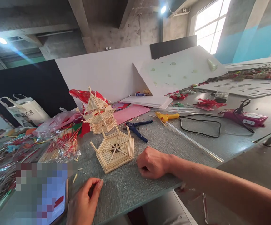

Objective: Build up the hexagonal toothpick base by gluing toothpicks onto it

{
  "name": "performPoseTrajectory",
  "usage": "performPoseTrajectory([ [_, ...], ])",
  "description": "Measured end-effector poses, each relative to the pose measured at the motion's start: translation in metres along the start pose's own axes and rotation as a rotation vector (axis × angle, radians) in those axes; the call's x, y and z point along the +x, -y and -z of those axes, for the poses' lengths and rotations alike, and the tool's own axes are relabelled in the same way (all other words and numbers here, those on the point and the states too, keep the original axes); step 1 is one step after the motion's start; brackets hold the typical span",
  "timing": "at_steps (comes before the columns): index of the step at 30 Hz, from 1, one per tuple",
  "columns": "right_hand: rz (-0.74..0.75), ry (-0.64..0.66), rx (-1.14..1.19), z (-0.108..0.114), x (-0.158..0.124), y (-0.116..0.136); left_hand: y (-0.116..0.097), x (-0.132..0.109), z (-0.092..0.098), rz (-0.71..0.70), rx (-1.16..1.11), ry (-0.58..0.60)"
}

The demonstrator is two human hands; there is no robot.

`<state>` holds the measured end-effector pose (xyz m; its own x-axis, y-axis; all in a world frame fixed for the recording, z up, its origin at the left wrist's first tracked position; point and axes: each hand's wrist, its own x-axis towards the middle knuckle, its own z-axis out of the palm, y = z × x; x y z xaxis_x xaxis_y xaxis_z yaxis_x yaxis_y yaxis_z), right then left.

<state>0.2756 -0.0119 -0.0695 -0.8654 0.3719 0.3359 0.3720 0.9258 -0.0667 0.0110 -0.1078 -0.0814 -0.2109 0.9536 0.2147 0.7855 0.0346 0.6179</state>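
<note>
My right hand rests on the table as a loose fist, just right of a hexagonal stick base. My left hand lies near the table's front edge, fingers curled and thumb against the index finger. Nothing shows in either hand. Several short sticks stand up from the base's corners. Behind it rises a tiered stick pagoda with a pointed roof. Blue-handled cutters lie to the right of both stick pieces. A phone is left of my left hand, its screen partly blurred out.
A yellow glue gun with a black cord lies behind a clear glue stick. Farther right is a pink-purple box. Plastic-wrapped sticks and scraps crowd the left. White boards and a tote bag stand at the back.
</note>
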Motion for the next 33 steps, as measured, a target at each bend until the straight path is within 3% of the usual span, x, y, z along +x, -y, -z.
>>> performPoseTrajectory([
  [8,0.033,0.036,0.009,0.000,-0.002,-0.002,0.001,0.003,0.001,-0.042,-0.044,0.022],
  [14,0.037,0.046,0.025,0.004,-0.001,0.000,0.006,0.007,0.003,-0.048,0.003,0.107],
  [21,0.039,0.042,0.055,0.005,-0.001,-0.001,0.000,-0.001,0.004,-0.111,0.098,-0.097],
  [26,0.033,0.026,0.032,0.003,-0.003,-0.001,-0.030,0.004,-0.001,-0.446,0.312,-0.234],
  [29,0.018,0.027,-0.008,0.004,-0.003,-0.001,-0.057,0.018,-0.008,-0.581,0.474,-0.151],
  [33,-0.007,0.035,-0.040,0.005,-0.003,-0.001,-0.082,0.033,-0.014,-0.574,0.766,0.102],
])
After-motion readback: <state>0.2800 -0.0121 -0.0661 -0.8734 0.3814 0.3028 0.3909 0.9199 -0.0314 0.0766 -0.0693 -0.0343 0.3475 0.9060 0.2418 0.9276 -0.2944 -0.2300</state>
